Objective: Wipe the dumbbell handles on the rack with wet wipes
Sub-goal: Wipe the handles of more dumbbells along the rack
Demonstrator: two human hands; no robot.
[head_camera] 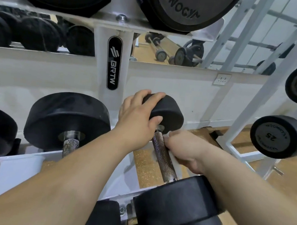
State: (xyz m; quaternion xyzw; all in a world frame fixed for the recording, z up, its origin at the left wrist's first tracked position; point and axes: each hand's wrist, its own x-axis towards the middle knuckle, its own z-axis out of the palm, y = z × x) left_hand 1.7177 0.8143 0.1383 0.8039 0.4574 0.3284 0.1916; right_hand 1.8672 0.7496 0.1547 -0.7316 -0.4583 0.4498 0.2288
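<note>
So your left hand (139, 115) grips the far head (170, 111) of the dumbbell (167, 168), with the fingers spread and curled over the top of the rubber and the thumb pressed on its inner face. Your right hand (182, 150) is wrapped round the handle (159, 148) from the right, up close to that far head. Its fingers are curled tight, with the wet wipe (171, 155) squeezed between them and the knurled metal. Only a few white bits of it poke out by your thumb and under your palm.

The dumbbell lies on the lower shelf of the white rack (111, 60), at the right end, with the handle running near to far. The near head (175, 201) is right under your right forearm. Just left on the same shelf is a bigger dumbbell (67, 118), apart from both hands. Big black weights (186, 4) sit on the shelf above. Off to the right, another dumbbell marked 25 (278, 137) rests on a separate white stand. The far wall has a mirror (171, 51) and a socket (222, 79), and the floor (147, 169) is cork-looking.
</note>
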